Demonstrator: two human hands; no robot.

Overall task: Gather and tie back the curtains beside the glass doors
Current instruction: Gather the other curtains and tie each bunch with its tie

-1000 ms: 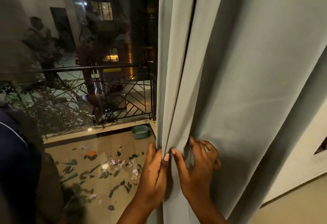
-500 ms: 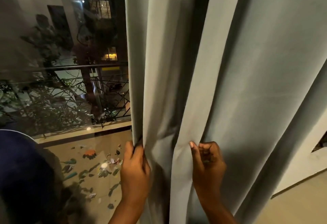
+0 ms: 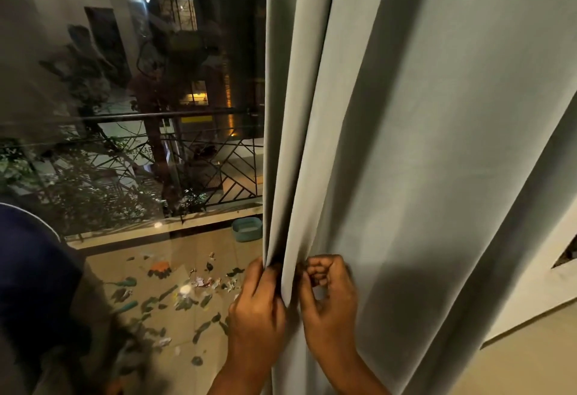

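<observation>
A pale grey-green curtain (image 3: 421, 145) hangs in long folds over the right half of the view, beside the glass door (image 3: 140, 113). My left hand (image 3: 256, 304) grips the curtain's leading edge fold low down. Right beside it, my right hand (image 3: 327, 294) has its fingers curled round the neighbouring fold, pinching the fabric. The two hands sit close together with one narrow pleat between them.
Through the glass lie a balcony floor (image 3: 193, 269) littered with leaves and scraps, a teal bowl (image 3: 246, 228) and a black metal railing (image 3: 156, 117). A dark blue garment (image 3: 28, 269) is reflected at the lower left. A cream wall (image 3: 530, 316) stands right of the curtain.
My left hand has pulled the curtain edge rightward, back next to my right hand, uncovering more glass. My right hand has curled tighter on its fold.
</observation>
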